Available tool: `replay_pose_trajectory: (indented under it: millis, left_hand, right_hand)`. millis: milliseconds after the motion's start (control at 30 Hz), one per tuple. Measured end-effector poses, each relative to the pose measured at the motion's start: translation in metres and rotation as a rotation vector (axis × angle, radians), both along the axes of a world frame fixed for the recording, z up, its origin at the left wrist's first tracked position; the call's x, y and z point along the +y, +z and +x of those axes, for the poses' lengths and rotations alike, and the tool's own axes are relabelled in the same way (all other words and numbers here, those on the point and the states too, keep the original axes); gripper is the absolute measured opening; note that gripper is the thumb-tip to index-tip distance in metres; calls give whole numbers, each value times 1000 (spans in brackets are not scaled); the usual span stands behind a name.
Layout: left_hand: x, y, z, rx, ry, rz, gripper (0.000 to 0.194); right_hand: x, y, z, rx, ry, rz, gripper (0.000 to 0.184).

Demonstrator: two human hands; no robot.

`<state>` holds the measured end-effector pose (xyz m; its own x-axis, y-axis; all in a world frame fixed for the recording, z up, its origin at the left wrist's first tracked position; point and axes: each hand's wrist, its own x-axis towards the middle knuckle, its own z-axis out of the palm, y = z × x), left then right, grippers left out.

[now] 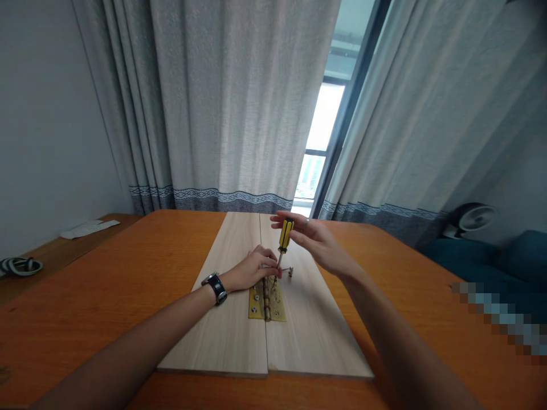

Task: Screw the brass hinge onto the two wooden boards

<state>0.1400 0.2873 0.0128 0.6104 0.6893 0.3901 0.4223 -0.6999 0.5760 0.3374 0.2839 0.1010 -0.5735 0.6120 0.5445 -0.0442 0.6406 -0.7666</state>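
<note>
1. Across the orange tabletop (85, 324), two pale wood boards (213, 336) lie side by side, their seam running away from you. The tabletop extends well past them on both sides.
2. A brass hinge (276, 304) lies flat over that seam, its long axis along it.
3. Your right hand (316, 239) grasps a yellow-and-black screwdriver (285, 236) in its fingers, the shaft nearly upright, tip pointing down toward the hinge's far end.
4. Your left hand (256, 267) curls just above that end, fingers closed; whether it pinches anything cannot be told. Any marks on the black wristwatch (216, 287) are too small to read.
5. Small screws (290, 272) lie on the right board, just beside the shaft.
</note>
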Motion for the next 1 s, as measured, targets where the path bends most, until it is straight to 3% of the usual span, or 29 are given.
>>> replay_pose_trajectory:
  millis: [67, 200, 233, 367, 467, 567, 767, 900, 1000]
  left_hand:
    - [1, -1, 0, 4, -16, 1, 29]
    - [2, -2, -1, 3, -15, 1, 30]
    - [1, -2, -1, 3, -12, 1, 30]
    - [0, -2, -1, 18, -16, 5, 30]
    - [0, -2, -1, 24, -14, -9, 31]
    - [1, -2, -1, 17, -14, -19, 30]
    - [1, -2, -2, 33, -12, -14, 28]
    - [-3, 2, -1, 14, -4, -59, 26]
    - [-7, 6, 2, -52, -23, -92, 23]
  right_hand:
    - [3, -1, 3, 1, -7, -35, 37]
    - [8, -8, -1, 115, -275, 25, 43]
    - [7, -8, -2, 131, -274, 38, 44]
    - [0, -3, 0, 49, -46, 25, 34]
    - [-2, -2, -1, 52, -139, 41, 21]
    - [-3, -4, -6, 88, -261, 58, 22]
    - [-9, 8, 9, -69, 11, 39, 40]
    - [-2, 9, 15, -12, -128, 102, 21]
    - [3, 2, 5, 49, -285, 123, 28]
